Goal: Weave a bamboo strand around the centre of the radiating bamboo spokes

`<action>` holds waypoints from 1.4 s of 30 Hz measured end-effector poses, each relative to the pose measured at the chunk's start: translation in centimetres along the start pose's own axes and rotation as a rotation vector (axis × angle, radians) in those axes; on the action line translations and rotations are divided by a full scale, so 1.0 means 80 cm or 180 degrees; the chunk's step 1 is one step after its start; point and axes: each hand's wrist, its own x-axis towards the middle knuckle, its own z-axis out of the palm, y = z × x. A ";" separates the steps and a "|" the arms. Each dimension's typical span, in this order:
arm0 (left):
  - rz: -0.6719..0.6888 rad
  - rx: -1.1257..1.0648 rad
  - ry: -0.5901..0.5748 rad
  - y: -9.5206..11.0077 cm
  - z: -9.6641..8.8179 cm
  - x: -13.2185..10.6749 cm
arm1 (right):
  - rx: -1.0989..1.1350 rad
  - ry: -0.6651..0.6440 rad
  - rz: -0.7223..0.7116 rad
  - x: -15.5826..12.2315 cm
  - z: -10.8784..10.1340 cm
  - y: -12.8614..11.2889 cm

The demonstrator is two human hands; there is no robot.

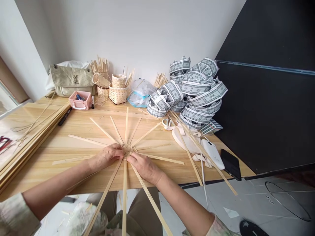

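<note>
Flat pale wooden strips [127, 126] fan out like spokes over the table, crossing at a round woven centre [127, 150]. Thin weaving strands circle that centre. My left hand [109, 155] is closed at its left side, thumb and fingers pinched on the woven middle. At the right side my right hand [142, 165] also pinches the centre with bent fingers, where a thin strand loops up near the fingertips. Several spokes run past the table's front edge over my lap. Both hands partly cover the weave.
A long strip bundle [36, 141] lies left. At the back are a bag [71, 80], a pink box [80, 100], small baskets [118, 93] and a plastic bag [140, 91]. Patterned bands [200, 93] pile up right, near scissors [167, 122], loose strips [204, 149] and a black phone [230, 164].
</note>
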 end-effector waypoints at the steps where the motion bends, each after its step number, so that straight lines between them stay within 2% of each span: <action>1: 0.0003 -0.0040 0.0025 0.000 0.000 0.000 | -0.0028 -0.0001 -0.0010 0.001 0.000 0.000; 5: 0.0005 -0.0149 -0.0039 -0.003 -0.002 0.000 | -0.0039 0.0019 0.0095 0.001 0.004 -0.001; 10: 0.0082 -0.0398 -0.0522 -0.005 -0.015 0.000 | 0.0101 0.0037 0.0314 0.002 0.011 -0.003; 13: 0.0235 -0.0413 -0.0545 -0.003 -0.021 -0.001 | 0.0218 0.0106 0.0429 0.005 0.014 -0.007; 16: 0.0205 -0.0393 -0.0544 0.004 -0.023 -0.001 | 0.0385 0.0086 0.0547 0.007 0.013 -0.009; 22: -0.0102 -0.0353 -0.0706 0.013 -0.030 0.002 | 0.1450 -0.0171 0.0293 -0.006 -0.021 0.006; 25: -0.0153 -0.0477 -0.0902 0.012 -0.037 0.002 | 0.1729 -0.0265 0.0631 -0.007 -0.041 0.008; 28: -0.0115 -0.0573 -0.1034 0.010 -0.042 0.002 | 0.1734 -0.0412 0.1076 0.006 -0.048 -0.002; 31: -0.0102 -0.0674 -0.1109 0.009 -0.045 0.004 | 0.1617 -0.0464 0.1361 0.021 -0.042 -0.014; 36: -0.0103 -0.0888 -0.1266 0.007 -0.049 0.009 | 0.1601 -0.0185 0.1518 0.029 -0.024 -0.018; 42: 0.0008 -0.1158 -0.1125 0.005 -0.051 0.011 | 0.1414 0.0050 0.1701 0.031 -0.006 -0.020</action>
